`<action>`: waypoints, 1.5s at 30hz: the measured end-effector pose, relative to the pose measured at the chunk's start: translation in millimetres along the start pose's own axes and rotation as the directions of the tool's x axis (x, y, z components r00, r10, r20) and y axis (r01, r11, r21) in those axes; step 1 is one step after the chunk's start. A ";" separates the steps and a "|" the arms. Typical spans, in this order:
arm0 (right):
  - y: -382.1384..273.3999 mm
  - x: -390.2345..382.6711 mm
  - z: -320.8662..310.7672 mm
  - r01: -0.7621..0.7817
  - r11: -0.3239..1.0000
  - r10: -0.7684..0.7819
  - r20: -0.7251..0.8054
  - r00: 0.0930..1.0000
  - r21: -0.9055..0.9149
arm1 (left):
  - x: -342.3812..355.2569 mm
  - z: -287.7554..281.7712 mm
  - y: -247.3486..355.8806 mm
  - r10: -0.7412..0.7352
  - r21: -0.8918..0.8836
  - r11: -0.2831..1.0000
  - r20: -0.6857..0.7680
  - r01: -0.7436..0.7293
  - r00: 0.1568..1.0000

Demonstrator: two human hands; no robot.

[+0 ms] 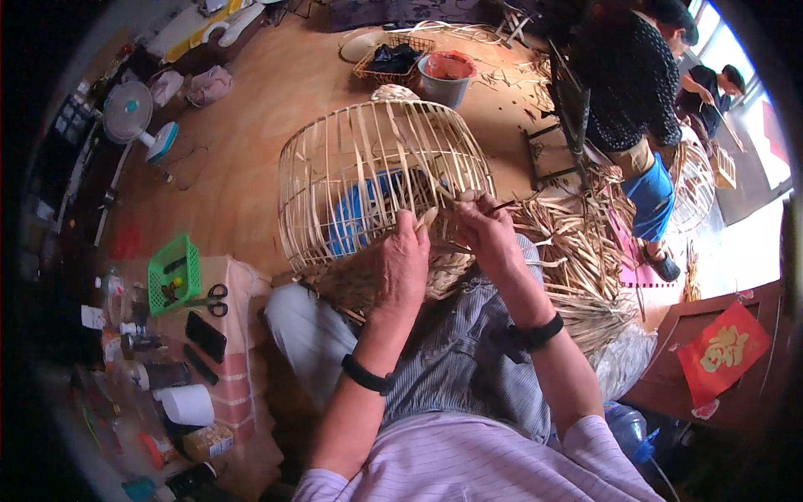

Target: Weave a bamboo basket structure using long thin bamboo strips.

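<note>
An openwork basket frame point(305, 176) of pale thin ribs lies on its side against my knees, with a woven band of dried leaf strips point(447, 276) along its near part. My left hand point(403, 261) is closed at the near edge of the frame, thumb up, pinching a pale dried leaf strip point(428, 219). Just to its right, my right hand point(488, 233) is closed with fingertips pressed together on a dried strip point(446, 194) at the frame's ribs. A thin dark end sticks out beside its fingers; I cannot make out what it is.
Heaped dried leaves point(560, 243) lie to the right. On the left, a cloth-covered table holds a green basket point(174, 272), scissors point(216, 299), a phone point(206, 336) and jars. Beyond stand a fan point(129, 106) and a bucket point(447, 77). Two people point(623, 79) work at far right.
</note>
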State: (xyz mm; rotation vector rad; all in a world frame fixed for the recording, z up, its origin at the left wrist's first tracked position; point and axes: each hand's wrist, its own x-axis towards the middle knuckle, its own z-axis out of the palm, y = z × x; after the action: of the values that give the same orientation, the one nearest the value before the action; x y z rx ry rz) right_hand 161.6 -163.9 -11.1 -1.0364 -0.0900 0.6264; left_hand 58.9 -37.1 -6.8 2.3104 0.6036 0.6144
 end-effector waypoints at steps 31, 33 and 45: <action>-4.4 -39.3 -2.8 0.087 0.620 -0.025 0.092 0.995 -0.779 | -13.4 -30.1 -0.7 0.158 -0.031 0.987 0.043 -0.157 0.986; -2.0 -40.8 3.4 0.085 0.651 -0.011 0.102 0.995 -0.754 | -15.7 -42.2 0.8 0.148 -0.088 0.985 -0.012 -0.149 0.989; -30.3 2.2 55.5 -0.039 0.947 0.110 0.207 0.972 -0.318 | -5.9 -62.1 -96.4 0.084 -0.021 0.996 -0.095 -0.086 0.992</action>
State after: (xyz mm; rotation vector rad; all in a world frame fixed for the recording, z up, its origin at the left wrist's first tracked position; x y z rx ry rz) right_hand 157.0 -130.5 42.4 -1.2763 -0.3574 0.8150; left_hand -5.4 54.2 -33.8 2.3034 0.5396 0.7701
